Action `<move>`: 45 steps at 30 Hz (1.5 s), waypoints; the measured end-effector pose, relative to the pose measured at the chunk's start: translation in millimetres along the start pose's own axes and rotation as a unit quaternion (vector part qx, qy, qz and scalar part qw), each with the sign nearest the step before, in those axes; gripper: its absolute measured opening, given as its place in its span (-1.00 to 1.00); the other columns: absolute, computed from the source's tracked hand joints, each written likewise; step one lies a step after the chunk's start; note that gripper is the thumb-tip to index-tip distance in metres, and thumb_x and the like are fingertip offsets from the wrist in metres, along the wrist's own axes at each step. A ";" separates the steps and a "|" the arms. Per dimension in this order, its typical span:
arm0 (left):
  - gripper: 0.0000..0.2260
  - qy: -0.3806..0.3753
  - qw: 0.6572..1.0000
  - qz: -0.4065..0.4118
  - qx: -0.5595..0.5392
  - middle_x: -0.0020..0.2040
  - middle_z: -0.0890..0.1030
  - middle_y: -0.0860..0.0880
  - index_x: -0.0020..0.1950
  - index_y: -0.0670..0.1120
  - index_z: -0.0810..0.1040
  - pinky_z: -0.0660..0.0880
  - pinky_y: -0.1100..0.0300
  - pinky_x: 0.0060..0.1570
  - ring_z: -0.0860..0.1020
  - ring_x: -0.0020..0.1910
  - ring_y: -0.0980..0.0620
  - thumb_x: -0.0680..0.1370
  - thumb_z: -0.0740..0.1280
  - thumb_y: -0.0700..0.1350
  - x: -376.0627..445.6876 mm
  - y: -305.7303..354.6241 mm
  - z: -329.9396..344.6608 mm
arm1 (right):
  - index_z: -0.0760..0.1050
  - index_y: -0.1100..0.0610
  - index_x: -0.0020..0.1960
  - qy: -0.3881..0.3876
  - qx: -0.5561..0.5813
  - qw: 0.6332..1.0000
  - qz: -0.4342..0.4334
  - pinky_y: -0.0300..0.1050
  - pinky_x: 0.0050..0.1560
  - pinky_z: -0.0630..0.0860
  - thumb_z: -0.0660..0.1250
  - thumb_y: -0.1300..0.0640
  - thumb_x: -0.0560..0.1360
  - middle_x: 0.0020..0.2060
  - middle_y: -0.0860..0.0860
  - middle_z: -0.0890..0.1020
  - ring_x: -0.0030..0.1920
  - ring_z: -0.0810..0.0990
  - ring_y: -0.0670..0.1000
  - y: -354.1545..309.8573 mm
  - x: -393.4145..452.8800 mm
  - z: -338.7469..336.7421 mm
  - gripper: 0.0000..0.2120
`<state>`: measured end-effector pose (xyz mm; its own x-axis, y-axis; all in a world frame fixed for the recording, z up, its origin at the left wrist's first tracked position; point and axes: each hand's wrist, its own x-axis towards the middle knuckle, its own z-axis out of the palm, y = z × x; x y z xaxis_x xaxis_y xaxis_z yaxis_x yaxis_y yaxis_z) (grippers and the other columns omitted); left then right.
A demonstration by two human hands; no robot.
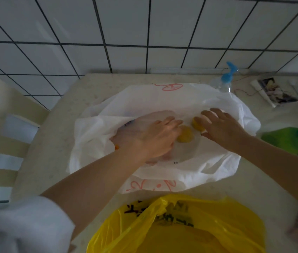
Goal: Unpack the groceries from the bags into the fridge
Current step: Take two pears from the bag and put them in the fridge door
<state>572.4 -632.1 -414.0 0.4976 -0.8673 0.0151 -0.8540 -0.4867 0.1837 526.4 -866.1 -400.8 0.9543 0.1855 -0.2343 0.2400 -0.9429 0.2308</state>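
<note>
White plastic bag (162, 99) w/ red print lies spread open on the beige counter (56, 136), both hands inside its mouth. 2 yellow-orange round fruits sit in the bag's middle: fruit 1 (185, 136) nearer the camera, fruit 2 (196, 125) just behind and to its right, the 2 nearly touching.

L hand (155, 137) lies palm down, fingers stretched together, tips touching fruit 1's left side; not wrapped round it. A thin clear inner bag w/ pale contents shows under and left of that hand; can't tell what's in it. R hand (223, 126) hovers over fruit 2 w/ fingers spread and curled, thumb low by a small dark stem; fingertips cover the fruit's top edge, but can't tell if it's actually gripped.

Yellow plastic bag (190, 229) w/ dark print sits at the near edge, just touching the white bag's rim. Green bag (294, 139) at right, apart. Clear pump bottle w/ blue top (225, 79) stands behind the white bag, a photo card (276, 92) beside it. White tiled wall (126, 24) behind; pale chair (3, 125) at left. No fridge in view.
</note>
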 end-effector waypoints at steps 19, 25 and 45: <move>-0.46 -0.086 0.982 -0.137 -0.100 0.24 0.48 -0.08 0.42 -0.05 0.23 0.43 0.03 -0.03 0.51 0.16 -0.14 0.49 0.35 -0.16 4.4 3.8 23.9 | 0.30 0.27 0.31 -0.034 -0.053 0.998 -0.002 0.02 -0.03 0.55 0.35 0.22 0.47 0.28 0.19 0.24 0.20 0.37 0.23 -15.2 36.4 28.8 -0.55; -0.40 -0.068 0.961 -0.184 -0.193 0.24 0.37 -0.03 0.41 0.11 0.31 0.52 -0.03 -0.02 0.53 0.06 -0.17 0.44 0.39 -0.24 -16.0 3.8 23.5 | 0.41 0.16 0.33 0.032 -0.026 0.998 -0.041 0.23 0.24 0.42 0.45 0.18 0.40 0.37 0.27 0.35 0.33 0.37 0.35 -14.6 13.3 26.5 -0.48; -0.51 0.226 0.771 -0.342 -0.487 0.06 0.51 0.24 0.14 0.09 0.49 0.59 0.16 -0.05 0.58 0.00 0.11 0.33 0.56 -0.25 -156.6 133.5 -74.3 | 0.47 0.14 0.28 0.236 0.506 0.827 0.061 -0.11 0.01 0.61 0.53 0.10 0.34 0.14 0.04 0.52 0.04 0.55 0.00 -140.5 -177.3 -74.6 -0.45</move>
<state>391.8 -553.6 -318.7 0.9712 -0.2101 -0.1122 0.0415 -0.3145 0.9483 336.9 -745.8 -321.3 0.9808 -0.0655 0.1834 0.0936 -0.6671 -0.7391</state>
